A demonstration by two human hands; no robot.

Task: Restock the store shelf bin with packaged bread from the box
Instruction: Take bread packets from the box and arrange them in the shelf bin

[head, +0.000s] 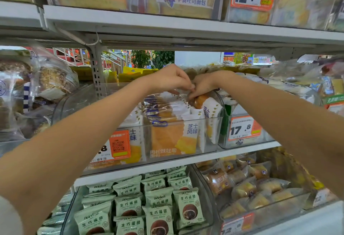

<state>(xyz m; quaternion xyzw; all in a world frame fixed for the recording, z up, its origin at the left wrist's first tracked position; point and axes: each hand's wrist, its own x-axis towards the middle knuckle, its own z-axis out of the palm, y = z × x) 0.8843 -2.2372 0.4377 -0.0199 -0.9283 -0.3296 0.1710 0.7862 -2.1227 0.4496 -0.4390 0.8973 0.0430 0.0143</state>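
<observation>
While both arms reach up to the middle shelf, the left hand (168, 78) and right hand (202, 84) meet over a clear plastic bin (186, 123), fingers curled and pinching the clear wrapper of a packaged bread (200, 100) at the bin's rear, toward 1 o'clock. The bin holds upright rows of orange toast packs (167, 136) behind an orange price tag (113, 147). At 3 o'clock a neighbouring bin (242, 141) carries a 17.8 tag. Below, at 6 o'clock, a bin holds green mochi packs (158, 197); at 4 o'clock another holds wrapped small breads (247, 184).
</observation>
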